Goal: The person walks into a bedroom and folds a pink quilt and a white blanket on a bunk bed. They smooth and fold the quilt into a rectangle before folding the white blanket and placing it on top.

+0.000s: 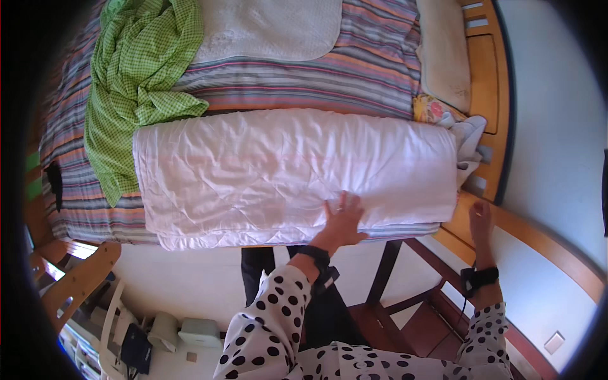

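Note:
A white quilt [266, 175], folded into a long wrinkled strip, lies along the near side of the bed. My left hand [343, 221] rests on its near edge, palm down, fingers spread and holding nothing. To the right, beside the wooden bed end [484, 80], my right hand [481, 223] is raised with its fingers curled. Whether anything is inside those fingers, or whether they touch the wood, is hard to see. Both wrists wear black bands. Under the quilt is a striped bed sheet [294, 88] in grey, pink and orange.
A crumpled green checked cloth [137, 95] overlaps the quilt's left end. Beyond lies a white quilted pad [270, 28]. A beige pillow [444, 52] and bunched grey cloth [468, 137] sit at the bed end. Dark red wooden furniture [418, 327] stands below right, a wooden ladder [83, 285] left.

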A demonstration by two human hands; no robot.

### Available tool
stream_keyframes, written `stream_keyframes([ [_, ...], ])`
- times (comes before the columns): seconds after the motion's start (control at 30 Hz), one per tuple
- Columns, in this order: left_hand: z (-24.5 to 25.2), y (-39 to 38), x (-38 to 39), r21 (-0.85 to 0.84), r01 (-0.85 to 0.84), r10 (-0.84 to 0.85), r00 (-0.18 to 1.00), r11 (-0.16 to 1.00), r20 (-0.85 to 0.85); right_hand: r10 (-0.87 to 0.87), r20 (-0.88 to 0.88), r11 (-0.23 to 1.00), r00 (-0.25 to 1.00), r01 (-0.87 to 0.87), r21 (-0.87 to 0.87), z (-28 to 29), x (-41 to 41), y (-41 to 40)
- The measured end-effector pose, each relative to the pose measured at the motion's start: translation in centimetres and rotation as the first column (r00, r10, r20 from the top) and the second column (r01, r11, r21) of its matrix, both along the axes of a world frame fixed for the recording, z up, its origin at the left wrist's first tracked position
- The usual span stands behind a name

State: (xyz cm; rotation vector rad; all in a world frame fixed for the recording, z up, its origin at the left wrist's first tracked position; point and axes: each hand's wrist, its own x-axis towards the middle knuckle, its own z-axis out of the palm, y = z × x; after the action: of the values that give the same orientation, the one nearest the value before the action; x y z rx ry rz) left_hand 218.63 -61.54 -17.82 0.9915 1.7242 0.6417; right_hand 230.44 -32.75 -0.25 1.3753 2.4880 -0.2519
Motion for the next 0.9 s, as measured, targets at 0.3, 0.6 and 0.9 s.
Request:
stream_keyframes([
  [0.3,-2.2,-26.4,-13.0,0.319,-0.939,0.964,0.047,0.132,-0.261,-0.271,-0.477,0.629,0.836,-0.222,-0.745,-11.7,-8.3,-21.0],
  [0.6,-6.0,-40.5,-19.5,-0.473,-0.847,0.966,0.254,0.242,0.039,-0.46,-0.522,0.251,0.718,-0.458,-0.853,-14.9,-20.2,-32.7],
  [0.9,-6.3,-40.2,-20.6,-0.539,-0.78,0.917,0.109,0.318,0.383,-0.467,-0.651,0.394,0.598,-0.519,-0.759,-19.0,-23.0,-36.9],
])
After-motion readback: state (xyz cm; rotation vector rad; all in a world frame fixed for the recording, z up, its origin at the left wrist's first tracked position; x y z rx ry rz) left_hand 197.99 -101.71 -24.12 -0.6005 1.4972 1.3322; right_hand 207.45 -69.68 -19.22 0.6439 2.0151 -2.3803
